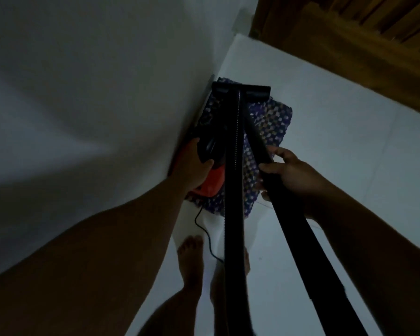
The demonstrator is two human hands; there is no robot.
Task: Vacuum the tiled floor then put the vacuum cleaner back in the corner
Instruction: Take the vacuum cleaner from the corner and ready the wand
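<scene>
Two hands engaged. My left hand (192, 163) grips the vacuum body (210, 175), orange, against the wall (83, 93) on the woven mat (272, 127). The wand (230, 166) runs straight away from me. My right hand (294, 173) pinches the hose (289, 214), which slants rightward.

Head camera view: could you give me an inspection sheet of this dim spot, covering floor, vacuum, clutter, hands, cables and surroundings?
Surface: pale tiled floor, dimly lit; cleanliness cannot be judged.
Job's things: orange vacuum body sits on the mat beside the wall; black wand runs down to the floor head at the mat's far edge; black hose to its right.
Clutter: purple patterned mat under the vacuum.
Hands: left hand grips the vacuum's black top; right hand closed on the hose.
Cables: thin black cord trails across the tiles past a bare foot.
Surroundings: white wall left; wooden door ahead.
</scene>
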